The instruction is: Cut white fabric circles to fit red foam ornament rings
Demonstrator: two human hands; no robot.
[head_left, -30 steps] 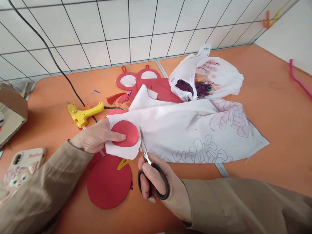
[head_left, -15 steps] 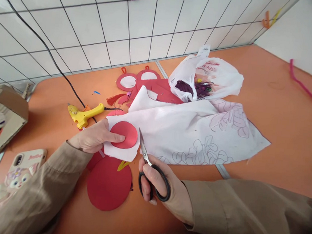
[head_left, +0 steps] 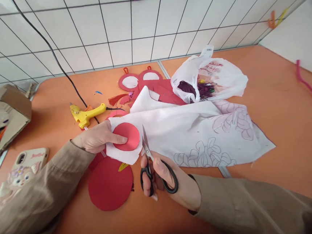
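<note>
My left hand (head_left: 98,136) pinches a red paper circle (head_left: 132,137) against the edge of a white cloth (head_left: 169,123), thumb on top of the circle. Flower outlines are drawn on the cloth's right part. In my right hand (head_left: 164,176) is a pair of scissors (head_left: 147,151) with black handles, my fingers through the loops. The blades are spread at the cloth's cut edge, just right of the circle. Below lies a larger dark red disc (head_left: 110,186), with a small yellow piece (head_left: 123,166) at its top.
A yellow glue gun (head_left: 86,115) with its cord lies left of the cloth. Behind are red ring shapes (head_left: 122,86), a red tassel (head_left: 116,98) and a plastic bag (head_left: 227,76) of purple threads. A phone (head_left: 27,167) and a cardboard box (head_left: 16,108) stand at the left.
My right hand has opened the scissors wider, the handles spreading apart. The left hand keeps its hold on circle and cloth. The whole view has shifted slightly.
</note>
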